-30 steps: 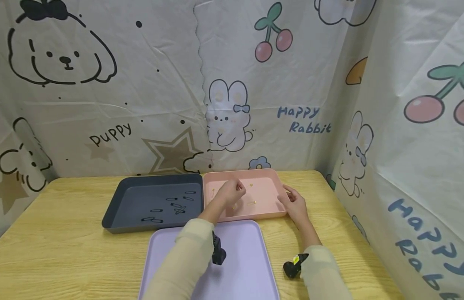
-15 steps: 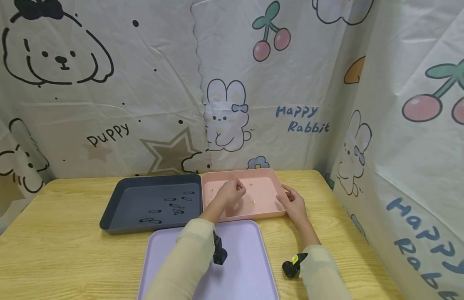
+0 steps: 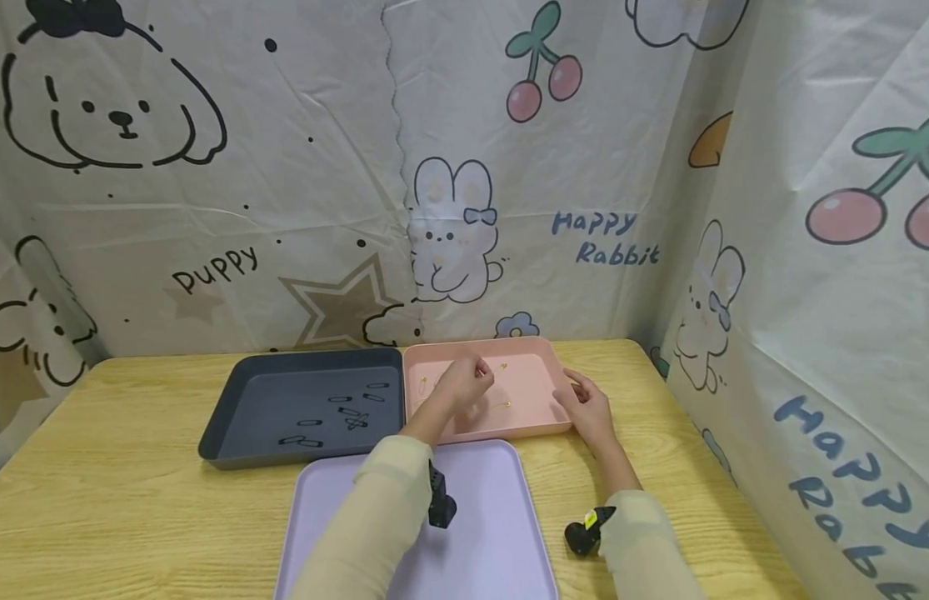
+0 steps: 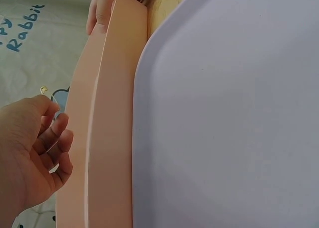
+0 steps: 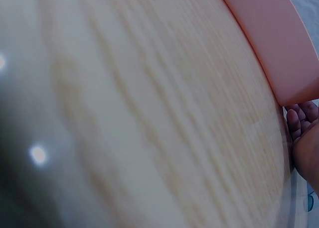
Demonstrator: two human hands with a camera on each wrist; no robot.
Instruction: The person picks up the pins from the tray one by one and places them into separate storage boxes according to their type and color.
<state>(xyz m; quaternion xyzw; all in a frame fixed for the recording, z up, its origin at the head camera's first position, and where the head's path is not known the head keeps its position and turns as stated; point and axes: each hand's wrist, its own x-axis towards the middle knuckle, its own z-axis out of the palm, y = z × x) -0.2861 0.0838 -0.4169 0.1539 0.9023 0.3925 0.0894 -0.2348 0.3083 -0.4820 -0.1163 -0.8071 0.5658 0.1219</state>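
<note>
My left hand [image 3: 464, 385] hovers over the pink tray [image 3: 537, 385]. In the left wrist view a small gold safety pin [image 4: 44, 90] shows at the thumb and forefinger, which pinch it. The remaining fingers curl loosely inward. At the tray's right side, my right hand [image 3: 590, 410] grips the rim, thumb at the inside and fingers outside. A few gold safety pins [image 3: 503, 405] lie in the pink tray, partly covered by the left hand. Only the curled outer fingers of the right hand [image 5: 306, 143] show at the tray corner in the right wrist view.
Against the pink tray's left side stands a dark grey tray [image 3: 265, 408] holding several black safety pins [image 3: 309, 422]. A lilac tray [image 3: 479, 500] lies in front, partly beneath the left forearm. A printed cloth [image 3: 322, 167] hangs behind the wooden table [image 3: 134, 467].
Both hands keep nearly the same places, and the right hold on the rim is unchanged. The head view has shifted very slightly. The trays have not visibly moved.
</note>
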